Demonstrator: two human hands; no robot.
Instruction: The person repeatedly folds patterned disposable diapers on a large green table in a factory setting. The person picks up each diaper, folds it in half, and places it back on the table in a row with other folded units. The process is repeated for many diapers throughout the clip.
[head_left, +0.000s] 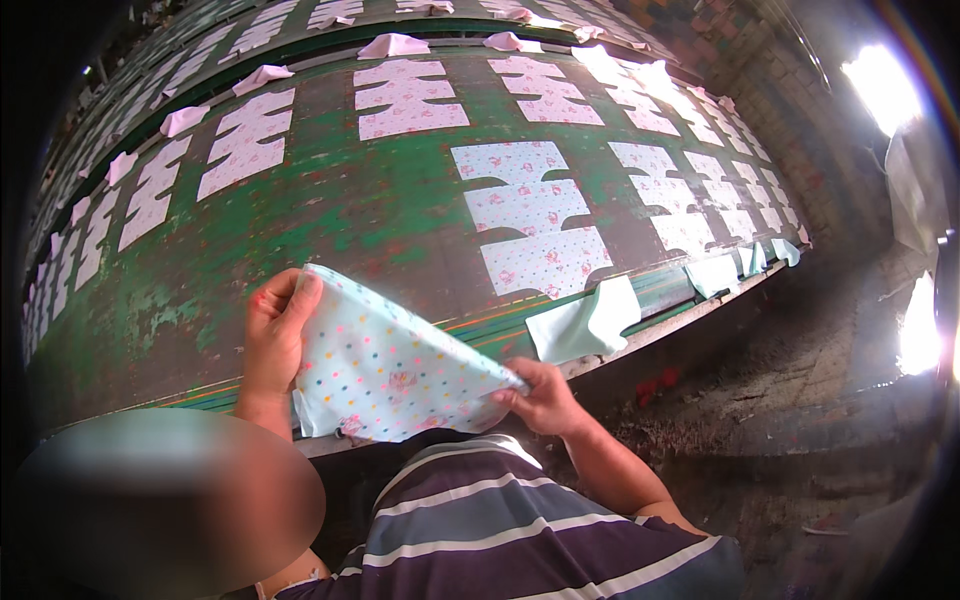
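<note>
Between my two hands hangs a pale blue fabric piece (397, 367) printed with coloured dots and small pink figures. My left hand (281, 322) pinches its upper left corner, thumb on top. At its right end my right hand (536, 394) grips the gathered edge. The cloth slopes down to the right in front of my striped shirt, over the near edge of the long green table (337, 195). Just beyond my right hand, a plain pale fabric scrap (589, 322) drapes over the table's edge. Printed pale blue cut pieces (532, 206) lie flat past it.
Rows of pink printed pieces (409, 97) lie along the table's far side. Pink scraps (394, 46) hang at its far edge. More tables with pieces stand behind. A bright lamp (885, 86) shines at right, above a dark stained floor (720, 450). A blurred patch covers the lower left.
</note>
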